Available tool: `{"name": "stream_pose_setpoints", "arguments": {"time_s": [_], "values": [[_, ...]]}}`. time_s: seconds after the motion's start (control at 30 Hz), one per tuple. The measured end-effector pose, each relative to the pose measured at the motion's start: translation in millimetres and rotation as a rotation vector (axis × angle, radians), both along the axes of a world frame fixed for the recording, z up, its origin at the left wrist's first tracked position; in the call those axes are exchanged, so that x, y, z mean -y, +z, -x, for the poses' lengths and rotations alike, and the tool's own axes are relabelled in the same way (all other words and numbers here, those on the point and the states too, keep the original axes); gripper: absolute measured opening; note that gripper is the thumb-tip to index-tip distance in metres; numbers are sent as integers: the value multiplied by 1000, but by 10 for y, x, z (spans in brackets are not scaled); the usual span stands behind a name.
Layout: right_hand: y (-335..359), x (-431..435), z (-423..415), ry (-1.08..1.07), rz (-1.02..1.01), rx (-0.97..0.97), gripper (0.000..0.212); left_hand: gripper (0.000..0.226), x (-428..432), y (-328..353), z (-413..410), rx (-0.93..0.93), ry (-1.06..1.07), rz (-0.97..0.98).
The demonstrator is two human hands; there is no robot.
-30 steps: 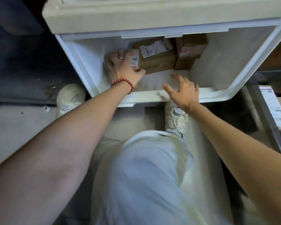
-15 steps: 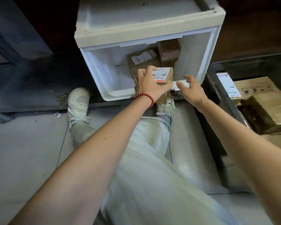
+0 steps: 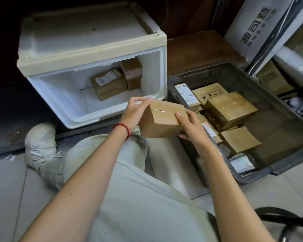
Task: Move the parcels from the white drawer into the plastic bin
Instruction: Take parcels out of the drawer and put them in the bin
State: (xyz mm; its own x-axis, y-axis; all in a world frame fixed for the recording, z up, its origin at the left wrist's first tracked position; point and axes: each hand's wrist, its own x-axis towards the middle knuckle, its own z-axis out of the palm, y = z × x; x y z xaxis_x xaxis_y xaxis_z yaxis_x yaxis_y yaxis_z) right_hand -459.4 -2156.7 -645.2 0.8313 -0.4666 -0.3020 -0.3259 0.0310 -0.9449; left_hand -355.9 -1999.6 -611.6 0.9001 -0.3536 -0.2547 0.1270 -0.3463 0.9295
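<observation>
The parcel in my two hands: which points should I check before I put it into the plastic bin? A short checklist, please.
1. Grip: left hand and right hand hold the parcel at opposite ends: ok.
2. Parcel clear of the white drawer: ok.
3. Bare floor in the plastic bin, on its right side: ok.
4. Drawer emptied: not ok; a labelled parcel and others lie at its back.
5. Parcel's weight or contents: cannot tell.

A small brown parcel [image 3: 163, 117] is held tilted between the open white drawer [image 3: 47, 95], with two labelled parcels [image 3: 108, 83] at its back, and the grey plastic bin [image 3: 269, 170] holding several more parcels [image 3: 229, 109].
</observation>
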Motion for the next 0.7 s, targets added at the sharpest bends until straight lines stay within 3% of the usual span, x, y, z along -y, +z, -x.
{"name": "stream_pose_setpoints", "arguments": {"time_s": [0.23,0.47,0.6,0.7], "values": [[155,170,115,139,57,44,93,47,51,-7,-52,58,134,-20],[125,146,93,5,-33,19,87,46,66,3,-26,61,20,19],[156,128,58,-206,-64,34,59,45,102,17,40,14,-153,139],[156,152,63,-241,-80,36,54,44,149,-9,29,63,-176,141]]}}
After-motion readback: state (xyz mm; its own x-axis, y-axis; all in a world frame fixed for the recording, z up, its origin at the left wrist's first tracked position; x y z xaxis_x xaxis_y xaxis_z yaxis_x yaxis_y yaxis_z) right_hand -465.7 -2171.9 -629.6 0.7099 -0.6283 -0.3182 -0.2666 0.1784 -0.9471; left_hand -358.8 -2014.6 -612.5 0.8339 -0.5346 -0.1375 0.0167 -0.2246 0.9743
